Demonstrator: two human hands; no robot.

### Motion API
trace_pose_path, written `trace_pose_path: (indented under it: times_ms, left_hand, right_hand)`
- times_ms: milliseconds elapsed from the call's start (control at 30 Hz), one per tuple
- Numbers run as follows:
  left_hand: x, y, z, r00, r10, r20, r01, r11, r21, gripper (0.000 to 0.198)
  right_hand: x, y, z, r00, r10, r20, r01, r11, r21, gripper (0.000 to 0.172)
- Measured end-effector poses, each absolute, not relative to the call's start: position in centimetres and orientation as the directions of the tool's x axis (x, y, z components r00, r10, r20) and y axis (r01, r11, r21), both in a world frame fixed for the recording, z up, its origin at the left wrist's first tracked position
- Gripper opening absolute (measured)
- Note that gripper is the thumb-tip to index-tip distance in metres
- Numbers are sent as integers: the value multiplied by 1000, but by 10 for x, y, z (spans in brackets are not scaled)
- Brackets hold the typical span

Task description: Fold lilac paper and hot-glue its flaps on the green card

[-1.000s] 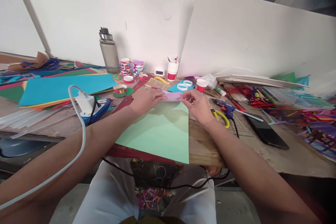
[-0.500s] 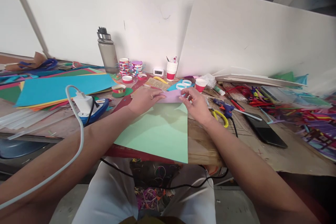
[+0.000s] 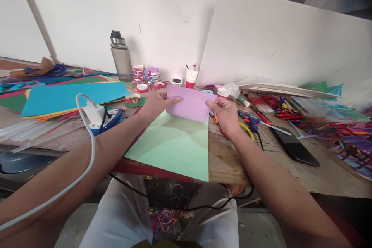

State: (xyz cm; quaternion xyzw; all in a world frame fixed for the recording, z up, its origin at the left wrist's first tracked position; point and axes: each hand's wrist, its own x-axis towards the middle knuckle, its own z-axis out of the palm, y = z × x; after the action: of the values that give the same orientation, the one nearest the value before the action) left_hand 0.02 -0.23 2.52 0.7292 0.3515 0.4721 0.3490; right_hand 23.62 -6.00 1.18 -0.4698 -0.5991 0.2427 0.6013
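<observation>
A sheet of purple paper (image 3: 188,103) is held up between both hands, its face turned toward me. My left hand (image 3: 159,103) pinches its left edge, thumb on the near side. At the right edge my right hand (image 3: 225,111) grips it the same way, with the other fingers behind the sheet. Below it a large light green sheet (image 3: 177,145) lies flat on the table, its front corner reaching past the table edge. Scissors with yellow handles (image 3: 247,131) lie beside my right wrist, partly hidden by it.
At the left are a stack of coloured paper (image 3: 72,97), a white plug (image 3: 95,115) with a cable, and a bottle (image 3: 121,60). Paper cups (image 3: 191,77) and a small clock (image 3: 176,80) stand behind. To the right lie a glue gun (image 3: 250,120) and a phone (image 3: 296,146).
The purple paper now shows a much larger face, spread out and tilted up toward me. My hands have moved farther apart, and the sheet hides the white rings behind it.
</observation>
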Motion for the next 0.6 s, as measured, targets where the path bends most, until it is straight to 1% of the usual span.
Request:
trace_pose_path:
  times_ms: [67,133,233,333,433,500,600]
  left_hand:
    - [1,-3,24,365,843,395,135,-468,873,54]
    - [2,-4,21,395,854,340,180,-434,883,54]
    - [4,-7,21,359,888,288,249,-388,887,51]
    - [6,-10,24,330,889,317,218,-399,891,54]
    - [7,-11,26,323,883,340,146,-401,904,60]
    - [8,-11,26,340,879,333,87,-383,920,62]
    - [8,-8,22,382,878,289,40,-328,944,60]
  right_hand:
    - [239,-57,12,206,843,497,186,465,-866,34]
    - [241,-54,11,235,836,495,128,479,-869,32]
    - [244,-53,10,235,843,484,84,479,-874,33]
    - [242,-55,12,197,852,486,86,479,-874,36]
    - [237,-59,14,108,879,464,108,454,-884,33]
    - [235,-60,15,59,897,437,120,428,-896,31]
    - [233,-62,15,73,905,419,140,407,-903,32]
